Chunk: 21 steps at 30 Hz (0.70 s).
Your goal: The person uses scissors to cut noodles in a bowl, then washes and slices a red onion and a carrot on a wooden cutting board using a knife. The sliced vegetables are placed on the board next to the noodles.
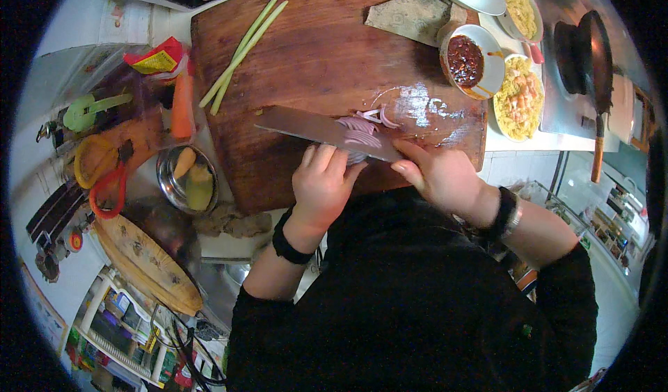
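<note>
My right hand (446,178) is closed around the handle of a wide-bladed kitchen knife (308,127), whose blade points left. Bent fingers of my left hand (321,188) rest against the near side of the blade and hold a piece of red onion (356,158), mostly hidden by hand and knife. Thin red onion slices (360,125) lie along the blade's far side, and a few loose strips (389,117) have fallen just beyond. All this is on a large wooden cutting board (323,53). Two green stalks (245,47) cross at the board's left.
At the back right stand a bowl of dark red sauce (466,60), a plate of noodles with shrimp (517,97) and a bowl of noodles (520,14). A wok (595,60) sits farther right. To the left are a steel bowl (163,175) and red-handled scissors (108,194).
</note>
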Each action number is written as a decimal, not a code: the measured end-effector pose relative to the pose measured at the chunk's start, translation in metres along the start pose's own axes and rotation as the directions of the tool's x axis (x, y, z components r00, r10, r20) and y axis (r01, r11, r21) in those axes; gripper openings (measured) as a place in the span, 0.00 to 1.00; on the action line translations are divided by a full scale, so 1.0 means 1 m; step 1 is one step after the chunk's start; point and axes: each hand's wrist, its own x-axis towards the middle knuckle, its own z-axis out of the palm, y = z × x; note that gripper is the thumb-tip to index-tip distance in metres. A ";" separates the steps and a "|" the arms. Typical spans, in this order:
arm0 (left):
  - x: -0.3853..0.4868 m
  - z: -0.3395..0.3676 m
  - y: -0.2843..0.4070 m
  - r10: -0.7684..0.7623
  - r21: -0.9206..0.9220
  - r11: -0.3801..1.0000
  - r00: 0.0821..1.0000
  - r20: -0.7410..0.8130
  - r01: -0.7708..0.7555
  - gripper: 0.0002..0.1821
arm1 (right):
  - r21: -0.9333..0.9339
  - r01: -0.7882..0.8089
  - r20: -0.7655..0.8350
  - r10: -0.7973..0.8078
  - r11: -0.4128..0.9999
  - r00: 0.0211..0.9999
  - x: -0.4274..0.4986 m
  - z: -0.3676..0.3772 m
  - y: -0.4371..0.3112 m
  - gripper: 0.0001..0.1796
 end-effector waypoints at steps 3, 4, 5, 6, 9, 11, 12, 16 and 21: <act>0.001 -0.002 0.001 -0.010 0.001 1.000 1.000 0.013 0.010 0.19 | 0.017 0.077 -0.089 -0.075 0.997 0.993 0.014 0.012 0.006 0.25; 0.000 -0.002 0.001 -0.008 -0.002 1.000 1.000 0.020 0.008 0.19 | 0.101 0.088 -0.093 -0.079 0.991 0.993 0.015 0.010 0.009 0.26; 0.000 -0.002 0.001 0.001 -0.011 1.000 1.000 0.019 -0.001 0.19 | 0.178 0.061 -0.058 -0.051 0.982 0.997 0.014 0.004 0.011 0.26; 0.000 -0.001 0.001 0.013 -0.020 1.000 1.000 0.008 -0.013 0.20 | 0.245 0.028 -0.028 -0.022 0.969 0.999 0.012 -0.003 0.013 0.26; -0.002 0.001 0.000 -0.002 0.040 0.999 1.000 0.016 0.001 0.22 | 0.243 0.046 -0.041 -0.037 0.969 0.998 -0.011 -0.022 0.005 0.26; -0.003 0.002 -0.001 0.007 0.066 0.998 1.000 0.009 -0.008 0.23 | 0.164 0.085 -0.062 -0.076 0.983 0.995 -0.023 -0.030 -0.004 0.26; -0.002 0.004 -0.001 0.028 0.060 0.998 1.000 -0.011 -0.027 0.24 | 0.142 0.024 -0.007 -0.024 0.989 1.000 -0.031 -0.037 -0.008 0.27; -0.001 0.005 -0.001 0.034 0.033 0.999 0.999 -0.021 -0.034 0.24 | 0.117 -0.080 0.129 0.065 0.990 0.990 -0.039 -0.052 -0.017 0.26; 0.000 0.004 0.003 -0.009 0.003 1.000 1.000 0.021 0.009 0.22 | 0.057 -0.084 0.086 0.079 0.995 0.993 -0.011 -0.021 -0.011 0.27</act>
